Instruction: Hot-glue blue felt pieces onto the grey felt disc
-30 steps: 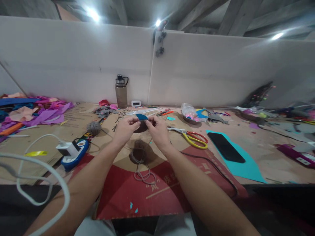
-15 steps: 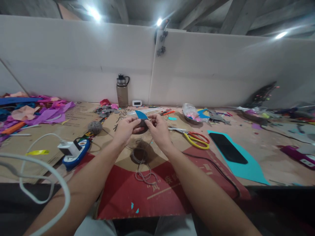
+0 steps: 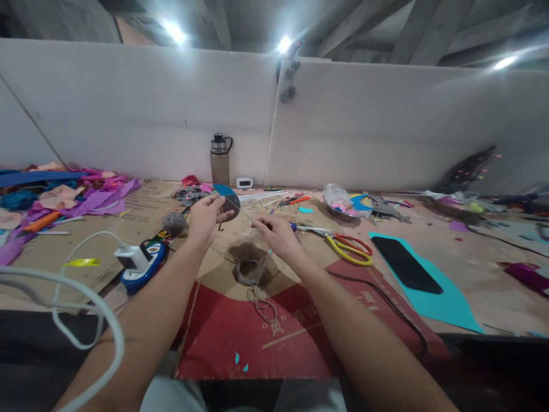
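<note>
My left hand (image 3: 209,216) is closed on the edge of a round dark grey disc (image 3: 229,207) with a blue piece (image 3: 223,190) at its top. My right hand (image 3: 271,230) pinches a thin grey yarn (image 3: 245,214), which runs taut from the disc to my fingertips. Below my hands, a loose coil of grey yarn (image 3: 251,272) lies on the red and tan cardboard (image 3: 300,343), with a few loops trailing toward me.
Scissors (image 3: 349,249) with red and yellow handles lie right of my right hand. Beyond them a black phone (image 3: 405,264) rests on turquoise sheet. At left are a power strip (image 3: 143,269) with a white cable and a grey yarn ball (image 3: 174,223). A bottle (image 3: 220,160) stands behind.
My hands have moved apart. The right hand has let go of the disc and drawn yarn out to the right; the left hand has tilted the disc so its face shows.
</note>
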### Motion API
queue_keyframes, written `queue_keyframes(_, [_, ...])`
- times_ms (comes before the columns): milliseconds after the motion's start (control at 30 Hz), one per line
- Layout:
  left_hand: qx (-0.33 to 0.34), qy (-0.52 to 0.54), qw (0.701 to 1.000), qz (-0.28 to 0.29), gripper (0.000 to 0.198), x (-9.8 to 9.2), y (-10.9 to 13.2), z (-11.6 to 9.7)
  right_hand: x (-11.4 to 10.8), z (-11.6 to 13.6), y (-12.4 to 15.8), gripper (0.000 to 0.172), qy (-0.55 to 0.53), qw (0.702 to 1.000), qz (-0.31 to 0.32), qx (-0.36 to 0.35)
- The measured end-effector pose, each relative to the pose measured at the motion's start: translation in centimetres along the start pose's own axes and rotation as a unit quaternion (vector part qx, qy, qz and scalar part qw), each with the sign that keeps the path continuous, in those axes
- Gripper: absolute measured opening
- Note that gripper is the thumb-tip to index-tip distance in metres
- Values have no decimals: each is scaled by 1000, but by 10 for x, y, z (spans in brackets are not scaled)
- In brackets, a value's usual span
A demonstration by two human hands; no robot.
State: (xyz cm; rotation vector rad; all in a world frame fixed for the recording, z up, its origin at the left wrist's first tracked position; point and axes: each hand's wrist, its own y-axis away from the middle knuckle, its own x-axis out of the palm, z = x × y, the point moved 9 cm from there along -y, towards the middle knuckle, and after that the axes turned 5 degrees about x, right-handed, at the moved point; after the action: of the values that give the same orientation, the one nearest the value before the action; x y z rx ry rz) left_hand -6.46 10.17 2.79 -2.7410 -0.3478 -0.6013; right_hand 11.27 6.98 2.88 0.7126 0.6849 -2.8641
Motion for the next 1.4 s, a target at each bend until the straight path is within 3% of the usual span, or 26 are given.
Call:
queue_keyframes(233, [-49, 75, 995, -46, 8, -21, -14, 3, 9, -13, 2, 25, -28, 992, 96, 78])
queue_keyframes(400, [-72, 99, 987, -105, 4, -41, -25, 8, 4, -14, 10, 29, -151, 961, 166, 160])
queue_keyframes(567, [-47, 108, 985, -129, 3, -55, -32, 4, -19, 15, 26, 32, -259, 938, 189, 134])
queue_keyframes(667, [-39, 113, 984, -132, 3, -56, -33, 4, -16, 26, 44, 42, -223, 929, 273, 111])
queue_keyframes(733, [-37, 117, 984, -128, 3, -53, -31, 3, -12, 16, 48, 48, -163, 931, 308, 107])
queue_keyframes(767, [-36, 119, 985, -122, 4, -51, -30, 3, -15, 4, 43, 49, -125, 947, 275, 113])
queue_keyframes(833, [-28, 121, 987, -102, 5, -44, -27, 0, -43, -23, 24, 48, -8, 990, 78, 114])
queue_keyframes(900, [-19, 122, 989, -79, 6, -36, -24, -3, -61, -42, 17, 38, 125, 984, -64, 106])
queue_keyframes(933, [-17, 124, 990, -70, 6, -33, -23, -4, -61, -53, 16, 34, 177, 972, -86, 128])
queue_keyframes(1033, [-46, 141, 987, -58, 6, -25, -19, 2, -55, -81, 18, 14, 212, 952, -94, 201])
queue_keyframes(1200, [-146, 167, 975, -33, 6, -13, -11, 26, -50, -95, 24, 5, 165, 949, -77, 256])
queue_keyframes(1300, [-154, 145, 977, -24, 4, -12, -9, 32, -51, -93, 21, 5, 125, 954, -78, 262])
queue_keyframes(1400, [-123, 104, 987, -21, 3, -13, -9, 31, -53, -80, 16, 17, 86, 962, -101, 240])
